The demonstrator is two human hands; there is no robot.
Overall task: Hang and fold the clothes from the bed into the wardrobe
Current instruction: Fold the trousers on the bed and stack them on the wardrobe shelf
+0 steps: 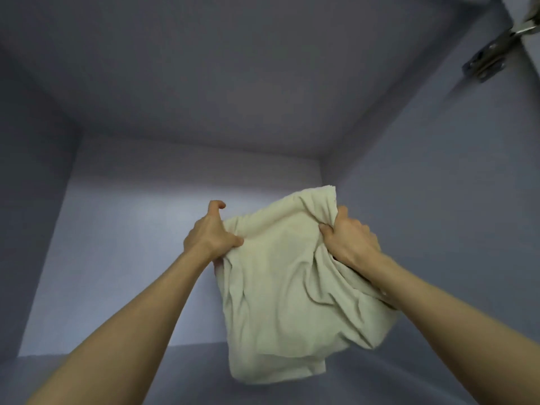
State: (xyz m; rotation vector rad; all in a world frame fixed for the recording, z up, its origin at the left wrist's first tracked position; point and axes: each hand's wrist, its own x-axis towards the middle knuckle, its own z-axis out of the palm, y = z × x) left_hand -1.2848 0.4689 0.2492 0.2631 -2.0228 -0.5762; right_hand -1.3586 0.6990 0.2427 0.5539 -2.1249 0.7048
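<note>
Cloth [280, 287], cream and crumpled, hangs inside the wardrobe compartment [175, 83] above its shelf [131, 372]. The left hand [209, 233] pinches its left edge in a closed grip. The right hand [349, 238] has its fingers bunched round the upper right part.

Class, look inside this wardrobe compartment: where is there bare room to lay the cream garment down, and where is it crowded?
The shelf floor shows bare from the left wall to the back wall. The middle and right are crowded: the cream garment hangs there, gripped by the left hand and right hand near the right wall. A hinge sits high on it.
</note>
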